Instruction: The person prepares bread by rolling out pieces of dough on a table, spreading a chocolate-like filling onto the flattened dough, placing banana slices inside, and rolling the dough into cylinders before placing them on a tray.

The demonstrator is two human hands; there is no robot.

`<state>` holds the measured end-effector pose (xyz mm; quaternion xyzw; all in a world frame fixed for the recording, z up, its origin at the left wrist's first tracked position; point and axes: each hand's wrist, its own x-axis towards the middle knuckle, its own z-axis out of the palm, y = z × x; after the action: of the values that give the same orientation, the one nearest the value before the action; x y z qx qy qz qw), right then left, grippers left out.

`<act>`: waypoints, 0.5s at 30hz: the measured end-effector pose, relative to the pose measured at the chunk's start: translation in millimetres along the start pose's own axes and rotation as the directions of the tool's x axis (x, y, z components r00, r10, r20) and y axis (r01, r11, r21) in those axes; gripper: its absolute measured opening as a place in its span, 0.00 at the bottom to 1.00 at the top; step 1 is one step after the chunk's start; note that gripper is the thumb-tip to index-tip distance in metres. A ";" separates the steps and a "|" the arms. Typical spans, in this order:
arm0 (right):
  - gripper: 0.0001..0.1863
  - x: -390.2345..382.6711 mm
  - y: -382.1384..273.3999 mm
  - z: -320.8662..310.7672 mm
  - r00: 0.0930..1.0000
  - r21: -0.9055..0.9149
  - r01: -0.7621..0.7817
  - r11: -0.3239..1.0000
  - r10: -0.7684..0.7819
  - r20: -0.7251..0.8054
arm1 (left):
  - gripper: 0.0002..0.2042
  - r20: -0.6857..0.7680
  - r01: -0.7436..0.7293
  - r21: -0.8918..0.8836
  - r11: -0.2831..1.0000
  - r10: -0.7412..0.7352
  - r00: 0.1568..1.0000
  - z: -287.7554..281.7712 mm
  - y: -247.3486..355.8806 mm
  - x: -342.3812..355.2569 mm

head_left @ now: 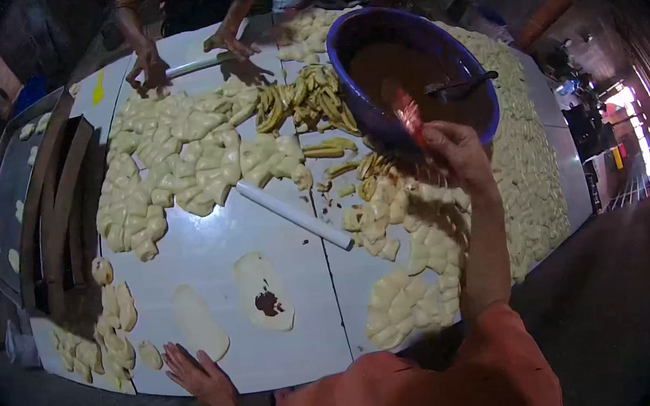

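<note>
My right hand (452, 150) grips a red utensil (409, 115) at the near rim of a purple basin (468, 53) of brown mixture, where a dark-handled spoon (471, 81) also rests. My left hand (196, 371) lies open at the table's near edge, fingers spread beside a thin oval of dough (201, 323). Another oval (261, 269), with brown filling (268, 304) on it, lies to its right. A white rolling pin (290, 214) rests diagonally above them. Yellow sliced pieces (276, 113), perhaps banana, lie left of the basin, with more below it.
Dough lumps cover much of the table, in a large mass (194, 161) and along the right (529, 181). Long wooden bars (65, 214) and a metal tray (3, 197) stand at the left. Across the table, a co-worker's two hands (229, 43) work at another white rolling pin (200, 65).
</note>
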<state>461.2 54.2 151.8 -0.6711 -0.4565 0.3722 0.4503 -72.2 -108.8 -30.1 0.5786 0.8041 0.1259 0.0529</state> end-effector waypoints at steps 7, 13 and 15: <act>0.18 92.7 30.7 -78.7 0.990 -0.846 0.137 0.515 -0.100 0.100 | 0.29 -0.044 -0.031 0.049 0.998 0.033 0.998 8.0 -6.5 2.2; 0.21 107.4 41.0 -73.8 0.945 -0.677 0.232 0.699 0.004 0.328 | 0.29 -0.033 -0.005 0.044 0.999 0.006 0.999 1.1 -1.6 2.6; 0.21 108.7 46.0 -91.1 0.942 -0.608 0.200 0.768 0.020 0.336 | 0.29 -0.021 -0.014 0.068 0.998 0.015 1.000 3.0 -6.4 4.5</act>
<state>590.2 124.9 127.7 -0.6900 -0.6544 0.2786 0.1343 -78.9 -106.1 -34.4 0.5846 0.8042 0.1050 0.0238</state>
